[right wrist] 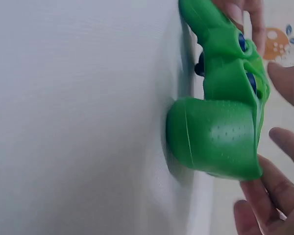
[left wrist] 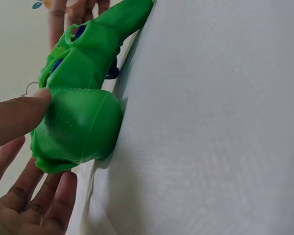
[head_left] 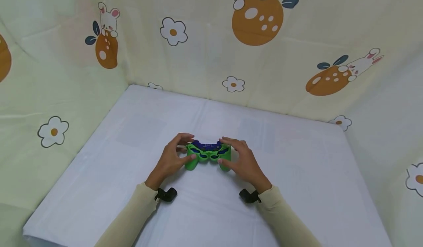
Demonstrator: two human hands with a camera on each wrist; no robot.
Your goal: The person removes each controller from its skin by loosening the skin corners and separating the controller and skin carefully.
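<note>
A game controller point(head_left: 211, 146) in a bright green rubber cover, with dark blue parts and a SONY label, rests on the white surface with its grips toward me. My left hand point(head_left: 172, 155) is at its left side. In the left wrist view the left thumb point(left wrist: 24, 115) presses the green grip point(left wrist: 83, 122), and the other fingers curve round the far side. At the right side is my right hand point(head_left: 244, 160), fingers spread about the cover. In the right wrist view the right thumb point(right wrist: 289, 83) stands just off the controller, while fingertips reach behind the right grip point(right wrist: 215, 139).
A white-covered table point(head_left: 297, 166) lies under the controller. Cream cloth point(head_left: 198, 63) with rabbit, fruit and flower prints hangs behind it and at the sides. Each wrist wears a small black camera, such as the left one point(head_left: 166, 194).
</note>
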